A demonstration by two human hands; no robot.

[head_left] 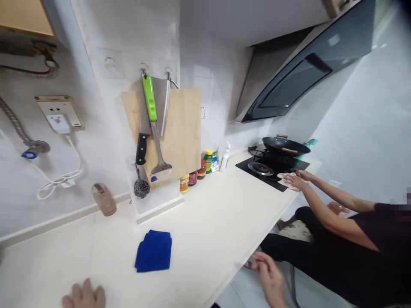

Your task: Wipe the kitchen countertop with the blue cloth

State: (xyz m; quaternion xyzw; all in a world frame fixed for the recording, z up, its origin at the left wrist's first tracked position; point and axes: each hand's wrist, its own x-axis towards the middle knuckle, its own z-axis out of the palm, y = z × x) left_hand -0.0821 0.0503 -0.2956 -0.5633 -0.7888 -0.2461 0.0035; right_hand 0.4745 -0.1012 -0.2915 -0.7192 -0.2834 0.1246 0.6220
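Note:
My left hand (85, 295) is at the bottom left over the white countertop (118, 256), its fingers spread and holding nothing that shows. To its upper right lies a folded blue cloth (154, 251), apart from both hands. Just past the counter's front edge, my right hand (269, 273) is raised with its fingers curled towards the thumb. A small greyish patch shows by those fingertips; whether it is held or lies behind them is unclear.
Another person's hands (300, 179) press a pale cloth (289, 181) on the black cooktop (244, 164), where a wok (282, 146) stands. A cutting board (183, 128), cleaver, knife and ladle (157, 147) hang on the wall. Several jars and a tilted-looking bottle (104, 199) line the back.

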